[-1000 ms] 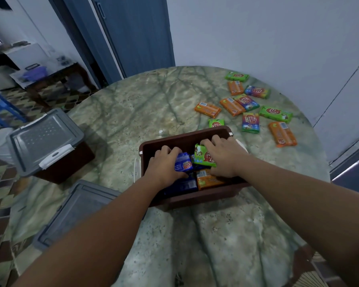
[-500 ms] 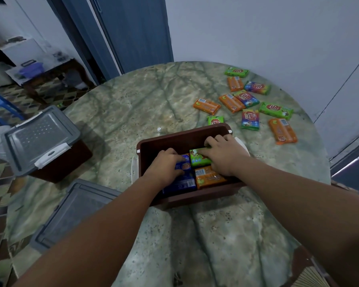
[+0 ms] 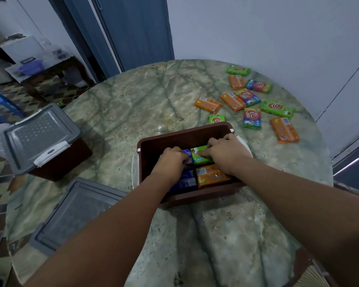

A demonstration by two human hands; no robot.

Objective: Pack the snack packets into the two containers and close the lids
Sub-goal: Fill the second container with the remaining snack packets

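Pressing packets flat inside the open brown container (image 3: pixel 147 142) with both hands.
Left hand (image 3: pixel 171 162) fingers curled down on a blue packet (image 3: pixel 186 182); right hand (image 3: pixel 226 154) fingers bent, tips on a green packet (image 3: pixel 199 157); neither clearly gripping; orange packet (image 3: pixel 212 176) lies in front of the green one; loose packets (image 3: pixel 251 118) scattered on the marble table (image 3: pixel 133 104) beyond; second container (image 3: pixel 39 139) at left is lidded, contents hidden; spare grey lid (image 3: pixel 77 212) lies near the left forearm; hands cover the rest of the box.
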